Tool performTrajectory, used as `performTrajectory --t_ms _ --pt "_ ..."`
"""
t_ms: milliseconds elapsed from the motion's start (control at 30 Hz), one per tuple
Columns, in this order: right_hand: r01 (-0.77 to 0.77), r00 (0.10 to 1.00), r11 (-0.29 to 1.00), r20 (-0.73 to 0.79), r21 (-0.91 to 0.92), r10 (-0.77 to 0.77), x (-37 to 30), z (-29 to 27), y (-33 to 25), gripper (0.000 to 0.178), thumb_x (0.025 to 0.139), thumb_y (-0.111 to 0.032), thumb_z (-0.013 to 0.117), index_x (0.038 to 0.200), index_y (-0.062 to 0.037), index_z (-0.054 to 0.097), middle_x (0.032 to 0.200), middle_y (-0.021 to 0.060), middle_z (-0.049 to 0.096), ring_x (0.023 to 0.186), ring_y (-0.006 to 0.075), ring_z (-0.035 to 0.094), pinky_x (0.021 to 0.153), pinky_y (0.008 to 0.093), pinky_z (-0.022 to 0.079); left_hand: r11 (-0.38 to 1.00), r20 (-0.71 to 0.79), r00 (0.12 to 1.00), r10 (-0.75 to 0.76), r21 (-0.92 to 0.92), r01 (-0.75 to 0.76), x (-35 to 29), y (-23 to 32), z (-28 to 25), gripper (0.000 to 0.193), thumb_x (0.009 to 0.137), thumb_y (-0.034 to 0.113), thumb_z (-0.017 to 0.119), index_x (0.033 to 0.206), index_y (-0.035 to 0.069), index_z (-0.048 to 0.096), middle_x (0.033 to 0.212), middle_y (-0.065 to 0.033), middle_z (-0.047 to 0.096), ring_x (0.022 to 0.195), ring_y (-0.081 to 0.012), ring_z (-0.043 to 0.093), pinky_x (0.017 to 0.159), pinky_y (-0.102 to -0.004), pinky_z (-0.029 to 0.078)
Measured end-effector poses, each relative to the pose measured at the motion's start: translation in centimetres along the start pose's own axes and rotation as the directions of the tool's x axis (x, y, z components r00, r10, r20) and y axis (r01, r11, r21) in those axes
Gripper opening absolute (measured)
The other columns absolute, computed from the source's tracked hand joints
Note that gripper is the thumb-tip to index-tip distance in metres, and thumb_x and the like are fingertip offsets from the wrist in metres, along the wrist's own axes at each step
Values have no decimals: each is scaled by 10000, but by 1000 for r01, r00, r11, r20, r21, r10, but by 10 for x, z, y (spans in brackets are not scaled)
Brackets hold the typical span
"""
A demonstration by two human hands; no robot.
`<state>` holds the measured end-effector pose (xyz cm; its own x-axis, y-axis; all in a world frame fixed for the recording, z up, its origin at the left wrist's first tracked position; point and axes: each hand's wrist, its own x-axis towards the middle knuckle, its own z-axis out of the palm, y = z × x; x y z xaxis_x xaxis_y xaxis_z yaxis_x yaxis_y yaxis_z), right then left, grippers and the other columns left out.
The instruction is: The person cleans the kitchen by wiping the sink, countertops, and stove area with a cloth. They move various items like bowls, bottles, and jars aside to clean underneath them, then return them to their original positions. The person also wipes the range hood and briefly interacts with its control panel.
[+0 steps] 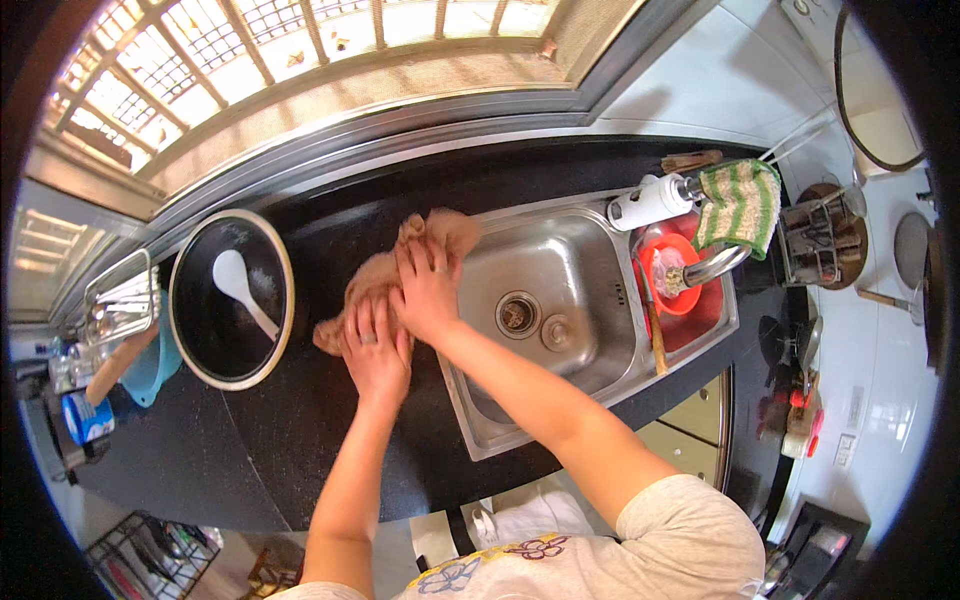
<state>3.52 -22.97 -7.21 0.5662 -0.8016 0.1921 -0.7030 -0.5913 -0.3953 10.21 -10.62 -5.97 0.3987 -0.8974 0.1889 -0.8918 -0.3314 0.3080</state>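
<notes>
A bunched brown cloth [375,275] lies on the black countertop [330,440], just left of the steel sink [545,260]. My left hand [375,350] grips its nearer part, fingers bent over the fabric and a ring showing on one of them. Slightly farther off and to the right, my right hand [428,295] holds the cloth close to the sink's left rim. The two hands almost touch each other. Loose folds stick out past the fingers on the far side, and the fabric beneath both palms is hidden.
Left of the cloth stands a black pan [200,320] with a white rice paddle [235,280] inside. A green-striped cloth [740,210] hangs over the faucet [715,265]. In the small red basin sit an orange bowl [680,300] and a wooden-handled tool [656,340].
</notes>
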Motion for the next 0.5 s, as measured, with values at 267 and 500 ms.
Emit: performTrajectory --t_ms 267,500 --pt "18 887 955 436 296 -152 -96 -67 12 497 706 -76 718 1189 -43 602 1279 196 501 1189 432 442 1011 514 423 983 197 977 -81 -148 111 -102 22 -14 515 805 102 682 1289 84 507 1222 -182 522 1107 -421 500 930 -525 423" --pt "597 785 778 -345 197 -515 76 -71 -7 374 750 -97 644 1124 -84 651 1271 74 587 1207 323 499 1019 474 390 936 -462 862 -207 -351 36 64 12 1 612 791 -29 611 1362 10 394 1256 -243 464 1150 -427 461 992 -511 387"
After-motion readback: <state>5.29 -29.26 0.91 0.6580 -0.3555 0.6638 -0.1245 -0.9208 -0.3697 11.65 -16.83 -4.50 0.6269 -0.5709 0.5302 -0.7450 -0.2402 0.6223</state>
